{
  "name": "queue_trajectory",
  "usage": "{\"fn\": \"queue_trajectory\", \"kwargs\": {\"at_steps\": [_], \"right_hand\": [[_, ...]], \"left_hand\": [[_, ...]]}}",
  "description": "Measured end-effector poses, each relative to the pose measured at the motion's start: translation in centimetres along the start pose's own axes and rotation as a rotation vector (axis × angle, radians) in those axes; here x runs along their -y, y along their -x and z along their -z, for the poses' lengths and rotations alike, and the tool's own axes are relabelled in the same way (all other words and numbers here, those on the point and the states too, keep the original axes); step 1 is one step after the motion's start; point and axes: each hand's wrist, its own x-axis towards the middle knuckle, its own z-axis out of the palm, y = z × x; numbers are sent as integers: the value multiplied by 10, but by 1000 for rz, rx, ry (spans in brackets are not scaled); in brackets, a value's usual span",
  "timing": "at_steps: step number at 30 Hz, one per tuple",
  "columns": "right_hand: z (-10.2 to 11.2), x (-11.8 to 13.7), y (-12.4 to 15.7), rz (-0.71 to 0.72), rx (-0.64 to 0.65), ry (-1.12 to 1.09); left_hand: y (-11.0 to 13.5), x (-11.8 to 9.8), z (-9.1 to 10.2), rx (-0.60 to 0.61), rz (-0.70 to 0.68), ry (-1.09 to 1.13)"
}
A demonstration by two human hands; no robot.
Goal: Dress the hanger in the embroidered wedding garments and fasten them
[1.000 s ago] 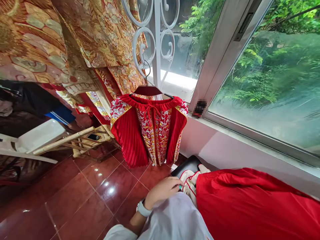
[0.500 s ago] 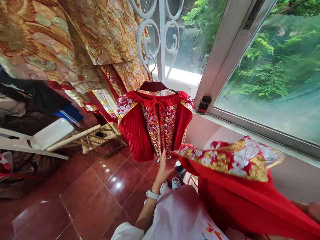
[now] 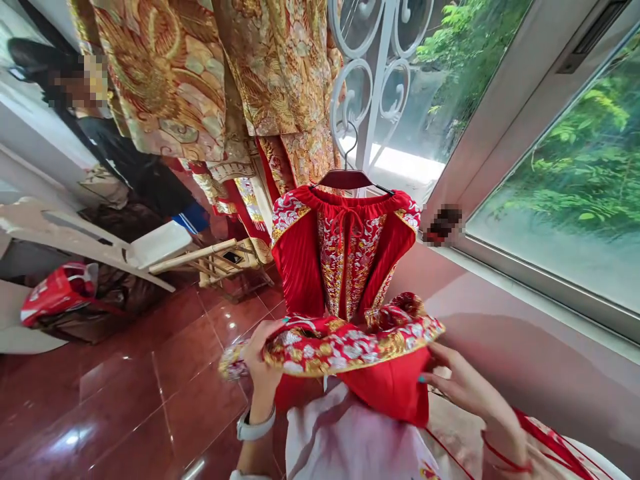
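A red garment piece [image 3: 350,347] with a band of gold and silver embroidery stretches across in front of me, its plain red underside folded below. My left hand [image 3: 264,363], with a watch at the wrist, is closed around the embroidered band near its left end. At the right end, my right hand [image 3: 457,380] has its fingers closed on the red cloth. Just beyond, a red pleated garment [image 3: 345,247] with an embroidered front and a tied neck cord hangs on a dark hanger [image 3: 345,179]. The held piece covers its lower edge.
Gold embroidered robes [image 3: 280,73] hang behind on the left. White scrolled ironwork [image 3: 376,73] bears the hanger beside a window [image 3: 565,180]. A bamboo stool [image 3: 235,260], a white chair [image 3: 160,240] and a red bag [image 3: 60,293] stand left. A person [image 3: 130,160] is at the back left.
The embroidered piece has come from the right to in front of me. My left hand has left the hanging garment's hem and taken hold of it. My right hand has come into fuller view.
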Motion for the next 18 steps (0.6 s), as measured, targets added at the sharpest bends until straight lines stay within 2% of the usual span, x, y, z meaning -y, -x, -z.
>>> {"fn": "queue_trajectory", "kwargs": {"at_steps": [3, 5, 6, 8, 10, 12, 13, 14, 16, 18], "right_hand": [[-51, 7, -52, 182, -262, 38], [-83, 18, -83, 336, -386, 92], [-96, 25, -95, 416, -372, 118], [-115, 36, -117, 543, -229, 130], [-128, 46, -133, 577, -84, 86], [-140, 54, -148, 539, -81, 5], [-146, 58, -155, 524, -118, -29], [-153, 62, -162, 522, -160, -54], [-166, 72, -177, 537, -201, -69], [-177, 82, -191, 549, -155, -38]], "left_hand": [[-24, -45, 13, 38, -386, -127], [-32, -66, 17, 112, -549, -169], [-34, -72, 19, 132, -591, -189], [-34, -71, 28, 104, -586, -263], [-30, -57, 44, -8, -487, -380], [-23, -36, 64, -69, -299, -474], [-18, -26, 74, -40, -172, -485], [-13, -17, 82, 39, -26, -466], [-1, -4, 93, 285, 284, -357], [10, 2, 99, 451, 539, -223]]}}
